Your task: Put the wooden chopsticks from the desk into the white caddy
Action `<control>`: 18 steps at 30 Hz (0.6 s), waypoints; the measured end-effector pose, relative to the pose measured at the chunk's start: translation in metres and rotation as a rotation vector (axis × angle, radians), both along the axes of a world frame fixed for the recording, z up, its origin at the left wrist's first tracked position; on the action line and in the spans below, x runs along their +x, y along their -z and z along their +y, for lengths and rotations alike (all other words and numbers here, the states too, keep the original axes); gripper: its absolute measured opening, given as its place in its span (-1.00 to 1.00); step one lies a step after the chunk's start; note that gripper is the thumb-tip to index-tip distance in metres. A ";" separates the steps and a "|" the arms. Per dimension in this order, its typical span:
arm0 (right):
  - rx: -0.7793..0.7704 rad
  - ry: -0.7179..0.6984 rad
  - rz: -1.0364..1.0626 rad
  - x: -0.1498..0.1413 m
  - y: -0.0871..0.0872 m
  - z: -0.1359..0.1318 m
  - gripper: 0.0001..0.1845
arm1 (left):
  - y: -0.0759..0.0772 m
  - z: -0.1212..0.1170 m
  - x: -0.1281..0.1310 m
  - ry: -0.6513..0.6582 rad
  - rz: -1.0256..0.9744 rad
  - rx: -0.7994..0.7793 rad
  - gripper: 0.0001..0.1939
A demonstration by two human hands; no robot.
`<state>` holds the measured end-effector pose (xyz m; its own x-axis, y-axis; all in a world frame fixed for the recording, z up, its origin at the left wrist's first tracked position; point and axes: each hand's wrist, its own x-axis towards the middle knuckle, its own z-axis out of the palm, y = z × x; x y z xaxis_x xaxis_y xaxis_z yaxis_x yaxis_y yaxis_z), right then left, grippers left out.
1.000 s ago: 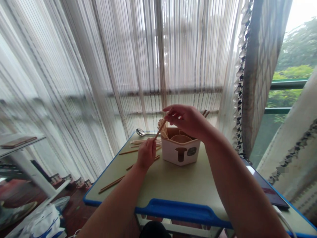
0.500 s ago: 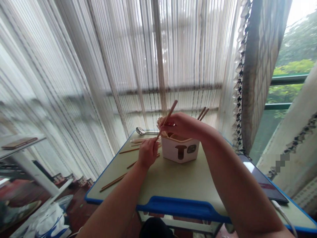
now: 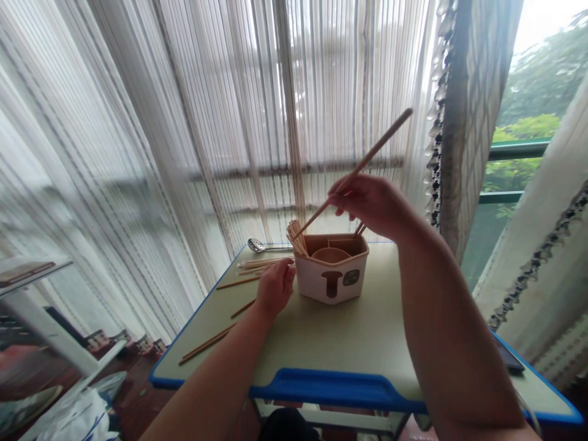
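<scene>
Apparently mid-positioning, the right hand (image 3: pixel 373 203) is pinching a chopstick (image 3: pixel 382 143) above the box (image 3: pixel 311 280), next needing steady aim; left hand (image 3: pixel 274 286) beside it, grip unclear.

two hands (image 3: pixel 275 286), at least six chopsticks (image 3: pixel 386 138), one container (image 3: pixel 307 280), one slotted spoon (image 3: pixel 256 245)

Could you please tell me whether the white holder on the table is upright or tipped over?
Upright: the white holder stands on the table with its open top facing up and thin sticks leaning out at one corner.
</scene>
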<state>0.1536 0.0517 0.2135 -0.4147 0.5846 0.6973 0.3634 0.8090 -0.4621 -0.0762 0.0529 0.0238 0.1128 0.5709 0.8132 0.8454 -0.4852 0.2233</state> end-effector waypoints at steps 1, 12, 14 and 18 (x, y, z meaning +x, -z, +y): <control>0.011 0.042 0.052 0.010 -0.002 0.002 -0.71 | 0.000 0.001 0.000 0.003 -0.001 -0.014 -0.79; 0.076 0.370 -0.078 0.046 0.003 0.043 -0.76 | 0.005 0.012 -0.003 -0.046 -0.018 -0.105 -0.76; 0.091 0.385 -0.133 0.041 0.006 0.050 -0.77 | 0.006 0.014 -0.004 -0.049 -0.019 -0.110 -0.76; 0.094 0.384 -0.202 0.038 0.008 0.056 -0.78 | 0.008 0.017 -0.004 -0.034 -0.013 -0.122 -0.75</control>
<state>0.1913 0.1079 0.2055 -0.3130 0.6610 0.6820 0.7212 0.6326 -0.2823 -0.0806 0.0698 0.0158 0.0818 0.6688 0.7389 0.8576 -0.4250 0.2897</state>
